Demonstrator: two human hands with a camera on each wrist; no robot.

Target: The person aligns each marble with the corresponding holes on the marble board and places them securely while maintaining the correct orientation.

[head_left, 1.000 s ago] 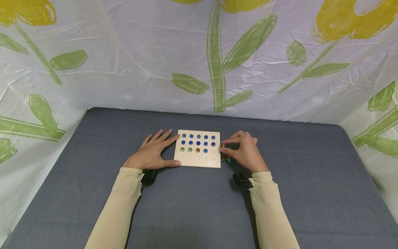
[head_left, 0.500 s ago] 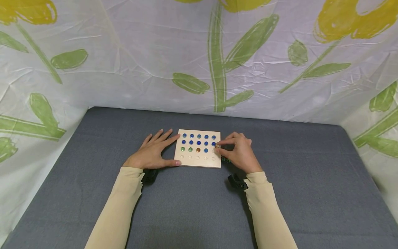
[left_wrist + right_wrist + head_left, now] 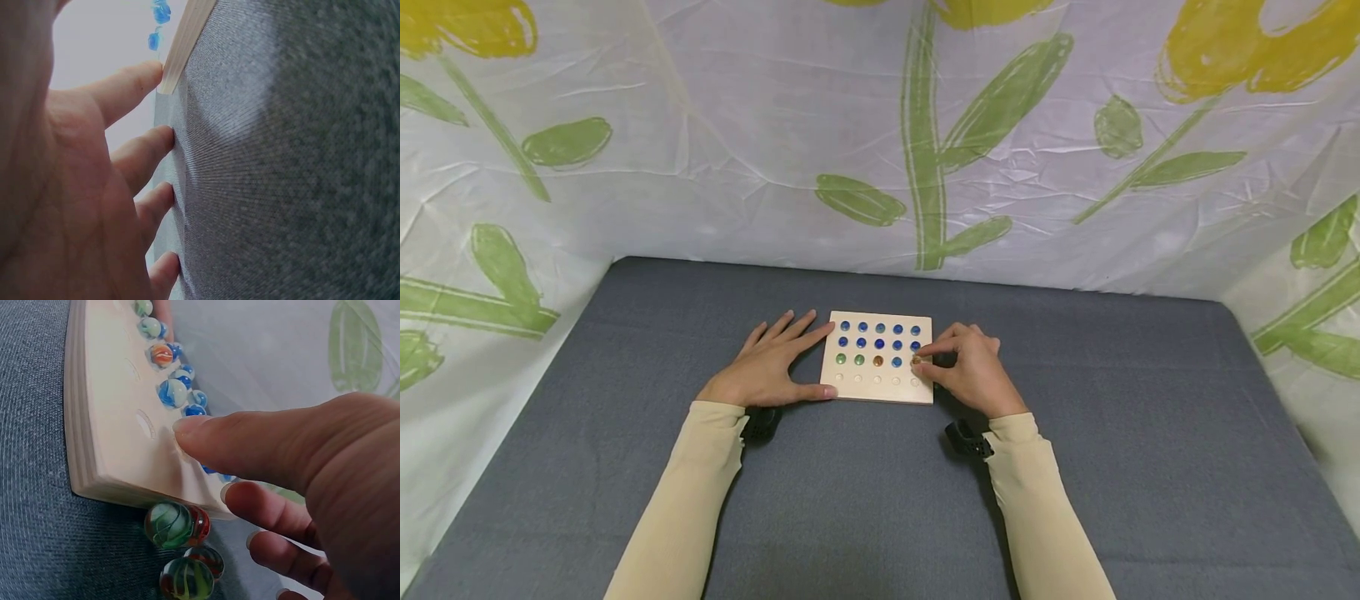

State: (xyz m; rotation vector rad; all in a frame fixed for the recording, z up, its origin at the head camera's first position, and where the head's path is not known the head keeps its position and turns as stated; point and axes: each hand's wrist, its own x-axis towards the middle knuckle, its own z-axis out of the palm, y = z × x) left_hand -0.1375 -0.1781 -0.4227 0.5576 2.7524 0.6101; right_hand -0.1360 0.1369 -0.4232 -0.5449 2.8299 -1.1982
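Note:
A pale wooden board (image 3: 880,392) with rows of round hollows lies on the grey cloth. Blue marbles (image 3: 879,343) fill its two far rows; the third row carries green marbles (image 3: 850,360), an orange marble (image 3: 161,355) and a blue-and-white marble (image 3: 172,393). My left hand (image 3: 765,368) is spread flat, its thumb and index finger touching the board's left corners. With thumb and index finger, my right hand (image 3: 976,371) pinches a brownish marble (image 3: 916,361) at the right end of the third row. In the right wrist view the thumb hides that marble.
Loose marbles lie on the cloth against the board's right edge, among them a green-swirled marble (image 3: 169,525) and a yellow-green marble (image 3: 186,578). The row of hollows (image 3: 877,380) nearest me shows bare wood. A flower-printed sheet (image 3: 737,167) hangs behind the table.
My right hand has carried the brownish marble left from beside the board and down to the third row's right-end hollow. The left hand stays in place.

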